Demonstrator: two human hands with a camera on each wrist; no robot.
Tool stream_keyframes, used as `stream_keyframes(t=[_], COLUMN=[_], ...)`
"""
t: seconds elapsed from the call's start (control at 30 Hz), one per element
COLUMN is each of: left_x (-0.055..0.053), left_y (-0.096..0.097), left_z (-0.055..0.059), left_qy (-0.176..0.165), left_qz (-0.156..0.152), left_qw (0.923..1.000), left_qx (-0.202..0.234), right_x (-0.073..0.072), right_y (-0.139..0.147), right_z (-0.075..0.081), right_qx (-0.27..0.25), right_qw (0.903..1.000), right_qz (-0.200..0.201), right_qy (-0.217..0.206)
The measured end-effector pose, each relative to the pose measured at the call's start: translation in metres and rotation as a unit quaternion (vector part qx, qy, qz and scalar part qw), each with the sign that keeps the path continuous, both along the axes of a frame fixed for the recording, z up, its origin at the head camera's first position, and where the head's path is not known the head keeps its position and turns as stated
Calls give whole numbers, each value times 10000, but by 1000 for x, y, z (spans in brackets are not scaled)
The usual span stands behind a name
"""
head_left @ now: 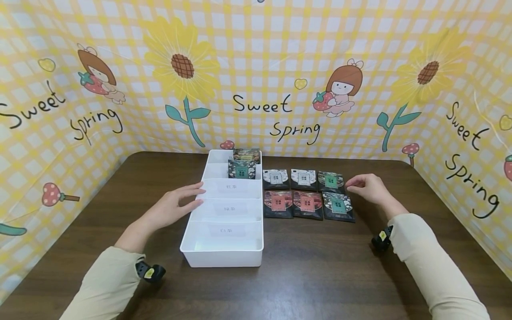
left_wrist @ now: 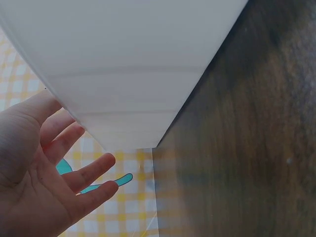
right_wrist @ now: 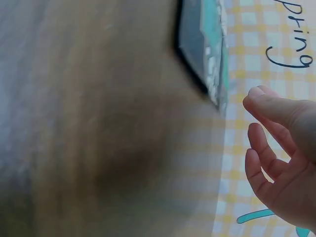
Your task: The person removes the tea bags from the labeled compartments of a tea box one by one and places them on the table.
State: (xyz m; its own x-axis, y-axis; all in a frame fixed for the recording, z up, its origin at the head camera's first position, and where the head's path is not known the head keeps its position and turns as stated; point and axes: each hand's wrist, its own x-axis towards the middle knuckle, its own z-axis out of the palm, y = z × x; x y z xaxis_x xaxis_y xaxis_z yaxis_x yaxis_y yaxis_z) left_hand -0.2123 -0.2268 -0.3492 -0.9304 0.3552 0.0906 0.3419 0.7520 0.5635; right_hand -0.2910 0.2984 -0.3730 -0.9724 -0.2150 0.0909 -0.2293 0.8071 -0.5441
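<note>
Left hand (head_left: 170, 208): fingers spread at white tray (head_left: 222, 258)'s left rim, probably steadying it | Right hand (head_left: 371, 191): right of tray, empty, thumb-forefinger gap narrow | Six packets (head_left: 307, 203): flat between tray and right hand, likely for easy pickup

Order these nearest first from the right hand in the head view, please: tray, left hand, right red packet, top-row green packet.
1. Top-row green packet: immediately left.
2. Right red packet: bottom middle.
3. Tray: left of both.
4. Left hand: tray's left edge.
</note>
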Motion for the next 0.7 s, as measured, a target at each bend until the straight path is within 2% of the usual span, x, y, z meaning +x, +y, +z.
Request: stream_keyframes(t=[0.33,0.7], left_x=[-1,-1], left_y=[0,1], left_z=[0,0], left_qy=[-10,-8], left_qz=[19,14], left_qw=[10000,10000], left_qx=[-3,-15], right_x=[-2,-6], right_y=[-17,-62], right_z=[17,45], right_qx=[-323,-704], right_qw=[9990,9942], right_qz=[235,804], right_qy=[214,152])
